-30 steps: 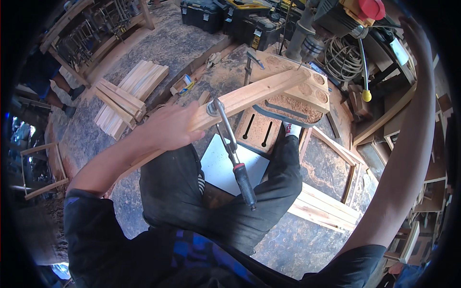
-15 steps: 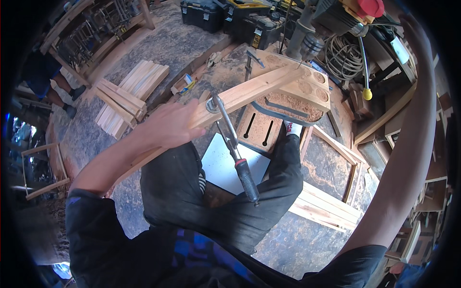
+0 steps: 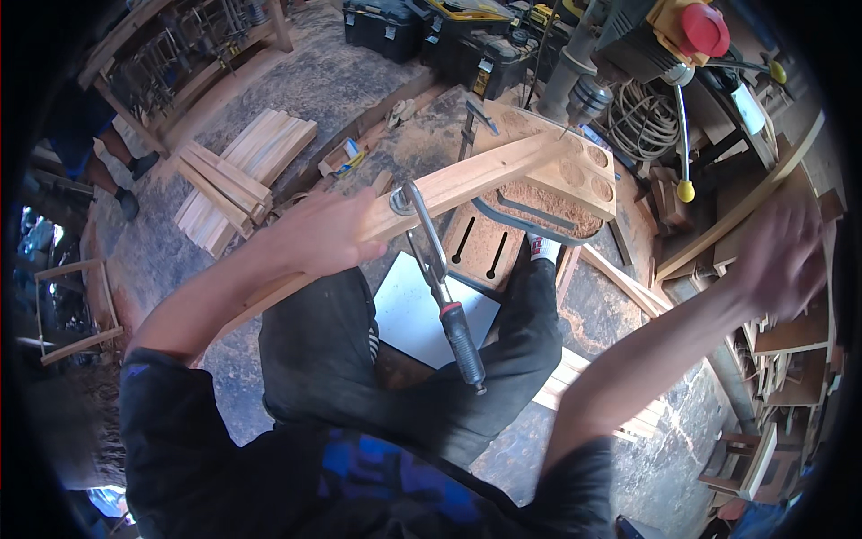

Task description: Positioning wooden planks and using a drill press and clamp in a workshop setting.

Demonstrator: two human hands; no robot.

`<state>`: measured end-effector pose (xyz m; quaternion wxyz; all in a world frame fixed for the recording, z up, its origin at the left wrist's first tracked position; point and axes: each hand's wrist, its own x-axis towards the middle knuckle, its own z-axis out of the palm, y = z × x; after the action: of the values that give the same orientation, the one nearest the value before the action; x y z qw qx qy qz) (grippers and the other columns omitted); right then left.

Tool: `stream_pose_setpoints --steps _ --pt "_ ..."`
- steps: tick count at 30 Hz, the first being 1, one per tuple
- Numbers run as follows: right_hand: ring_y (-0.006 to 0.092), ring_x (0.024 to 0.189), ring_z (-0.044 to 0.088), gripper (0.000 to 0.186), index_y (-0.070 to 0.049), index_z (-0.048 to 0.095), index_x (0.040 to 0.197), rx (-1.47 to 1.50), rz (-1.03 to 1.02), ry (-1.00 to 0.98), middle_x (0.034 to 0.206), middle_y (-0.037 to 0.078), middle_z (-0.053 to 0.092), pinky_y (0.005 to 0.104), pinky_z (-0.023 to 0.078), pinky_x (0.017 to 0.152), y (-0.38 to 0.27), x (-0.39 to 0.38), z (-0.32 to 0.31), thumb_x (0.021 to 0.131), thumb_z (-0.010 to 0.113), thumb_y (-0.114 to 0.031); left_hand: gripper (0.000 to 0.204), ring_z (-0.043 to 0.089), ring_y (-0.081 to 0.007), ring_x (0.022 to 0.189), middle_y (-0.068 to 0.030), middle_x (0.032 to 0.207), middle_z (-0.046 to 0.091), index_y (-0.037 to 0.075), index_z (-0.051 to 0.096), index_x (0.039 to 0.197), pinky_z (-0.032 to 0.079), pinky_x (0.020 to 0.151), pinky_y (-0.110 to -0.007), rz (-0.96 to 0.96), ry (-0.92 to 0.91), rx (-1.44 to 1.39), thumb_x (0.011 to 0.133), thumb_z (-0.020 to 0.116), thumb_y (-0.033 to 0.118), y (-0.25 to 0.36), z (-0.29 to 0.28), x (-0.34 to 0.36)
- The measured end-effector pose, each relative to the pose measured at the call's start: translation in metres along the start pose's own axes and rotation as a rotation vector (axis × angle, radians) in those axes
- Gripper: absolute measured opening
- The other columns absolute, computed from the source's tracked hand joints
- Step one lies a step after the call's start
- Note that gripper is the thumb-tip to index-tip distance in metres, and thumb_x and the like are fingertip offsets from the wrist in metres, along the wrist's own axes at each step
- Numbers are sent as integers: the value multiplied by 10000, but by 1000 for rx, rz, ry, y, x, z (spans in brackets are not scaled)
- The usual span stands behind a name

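Observation:
My left hand (image 3: 319, 235) grips a long wooden beam (image 3: 485, 171) that runs up and right onto the drill press table. A metal screw clamp (image 3: 440, 278) with a black and red handle hangs from the beam just right of that hand. The beam's far end lies under the drill bit (image 3: 584, 101), among shallow round holes and sawdust. My right hand (image 3: 783, 256) is raised at the far right, blurred, fingers apart, holding nothing. It is below the drill press lever with the yellow knob (image 3: 687, 190).
The drill press head with a red button (image 3: 705, 27) stands at the top right. A stack of wooden slats (image 3: 238, 175) lies on the floor at the left. Black tool cases (image 3: 431, 31) sit at the top. Another person's legs (image 3: 108, 153) show far left.
My right hand has come down from the top edge to the right side, below the lever. The left hand and the beam have barely moved.

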<state>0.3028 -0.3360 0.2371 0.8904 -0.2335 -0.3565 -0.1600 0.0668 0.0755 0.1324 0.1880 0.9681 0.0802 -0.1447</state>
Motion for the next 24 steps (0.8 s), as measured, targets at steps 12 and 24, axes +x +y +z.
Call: stream_pose_setpoints --steps 12,24 --pt "293 727 642 424 7 708 988 570 943 93 881 212 700 380 525 619 168 -439 -160 954 667 -414 611 638 -466 1042 -302 988 672 -31 493 1249 468 909 -529 -39 -40 -16 868 703 398 3 0 3" --pt "143 776 589 486 24 646 1109 -890 350 -269 985 115 642 291 479 789 8 -148 -89 970 667 -440 507 658 -456 986 -286 950 679 -18 528 1143 473 878 -530 6 18 -31 865 722 358 -3 4 1"
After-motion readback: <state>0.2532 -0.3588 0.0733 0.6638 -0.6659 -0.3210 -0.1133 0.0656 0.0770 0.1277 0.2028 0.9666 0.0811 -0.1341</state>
